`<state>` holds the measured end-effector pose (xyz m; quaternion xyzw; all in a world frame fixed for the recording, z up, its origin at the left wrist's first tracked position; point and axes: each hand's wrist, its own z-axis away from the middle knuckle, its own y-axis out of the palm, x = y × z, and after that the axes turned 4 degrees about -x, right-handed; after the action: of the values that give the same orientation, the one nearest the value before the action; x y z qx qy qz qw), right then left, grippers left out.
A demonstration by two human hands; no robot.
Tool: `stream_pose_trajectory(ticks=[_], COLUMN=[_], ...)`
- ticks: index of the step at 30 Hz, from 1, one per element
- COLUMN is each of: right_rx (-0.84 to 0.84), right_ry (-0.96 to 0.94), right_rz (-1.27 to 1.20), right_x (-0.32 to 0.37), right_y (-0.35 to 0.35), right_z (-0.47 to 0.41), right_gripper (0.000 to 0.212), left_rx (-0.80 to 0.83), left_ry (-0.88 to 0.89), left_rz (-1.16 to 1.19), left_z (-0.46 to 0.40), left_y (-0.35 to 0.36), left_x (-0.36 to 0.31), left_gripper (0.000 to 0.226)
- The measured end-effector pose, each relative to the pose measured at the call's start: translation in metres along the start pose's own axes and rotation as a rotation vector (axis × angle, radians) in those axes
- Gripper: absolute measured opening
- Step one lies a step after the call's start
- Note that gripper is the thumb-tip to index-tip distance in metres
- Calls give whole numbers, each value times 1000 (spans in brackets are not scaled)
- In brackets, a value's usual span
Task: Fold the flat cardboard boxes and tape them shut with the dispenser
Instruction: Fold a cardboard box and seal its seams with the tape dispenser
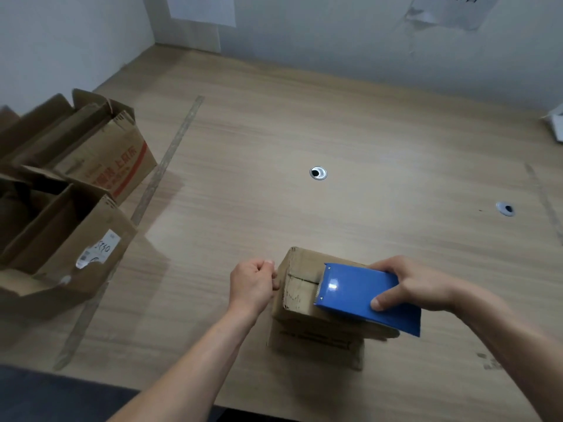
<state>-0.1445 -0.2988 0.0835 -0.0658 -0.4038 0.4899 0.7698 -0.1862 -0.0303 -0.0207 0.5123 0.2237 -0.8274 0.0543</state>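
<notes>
Right hand [408, 284] grips dispenser [359, 295] atop box [300, 287]

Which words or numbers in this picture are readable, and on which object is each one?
"5740", handwritten, uncertain: white label on the near open box.
Red print on the far open box: too blurred.
Dark print on the small box: too blurred.
Wall papers: text cut off.

A blue tape dispenser [362, 292] lies on the small brown cardboard box [301, 287] near the wooden table's [365, 132] near edge; open cardboard boxes [70, 184] sit far left.
</notes>
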Motion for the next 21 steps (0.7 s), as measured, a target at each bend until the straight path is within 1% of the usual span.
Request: stream_pose_trajectory(ticks=[6,10,12,14,16,19,21], right_rx=[2,7,11,13,7,0,-9], right_ry=[9,31,39,43,49,57,65], right_rz=[54,54,47,40,40,50,62], right_x=[12,13,14,16,16,18,18], right_y=[5,8,8,9,10,10,10], right_z=[-8,-11,-11,-12,-13,-12,-11], right_gripper=[53,49,47,45,44,42,41], left_rx=[-23,-15,-16,-22,-32,0,36], left_ry=[-91,-99,-38,76,131,102,91], left_rz=[37,-1,-91,-236,-311,-362,-459], left_z=[-1,-2,-4,-4,-4,-6,-5], left_y=[-1,3,7,12,18,17,13], left_x=[6,20,26,34,37,40,42], left_gripper=[39,44,45,47,48,50,44])
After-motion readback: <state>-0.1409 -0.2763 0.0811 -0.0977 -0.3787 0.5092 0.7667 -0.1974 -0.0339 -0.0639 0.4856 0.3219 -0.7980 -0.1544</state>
